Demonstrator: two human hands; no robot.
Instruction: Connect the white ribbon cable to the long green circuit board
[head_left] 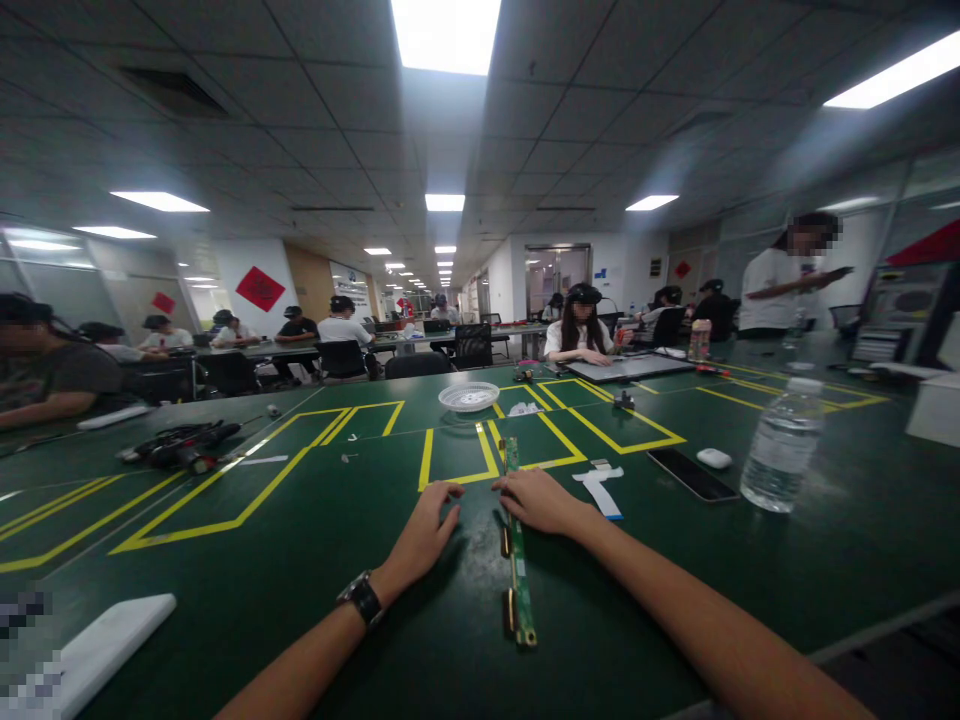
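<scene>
A long, narrow green circuit board (pixel 521 575) lies lengthwise on the green table (pixel 300 580) in front of me. My right hand (pixel 541 500) rests over its upper part, fingers bent and pointing left; whether they grip the board is hidden. To the left of the board is my left hand (pixel 431 520), thumb apart from the fingers, holding nothing. A watch is on that wrist. White flat cables (pixel 600 490) lie just right of my right hand. Beyond both hands stands a white round basket (pixel 469 397).
A water bottle (pixel 782 445), a black phone (pixel 691 474) and a white case (pixel 713 458) are at the right. Dark tools (pixel 184 445) lie at the left, a white object (pixel 120 645) nearer. Yellow tape marks the table. A person (pixel 581 335) sits across it.
</scene>
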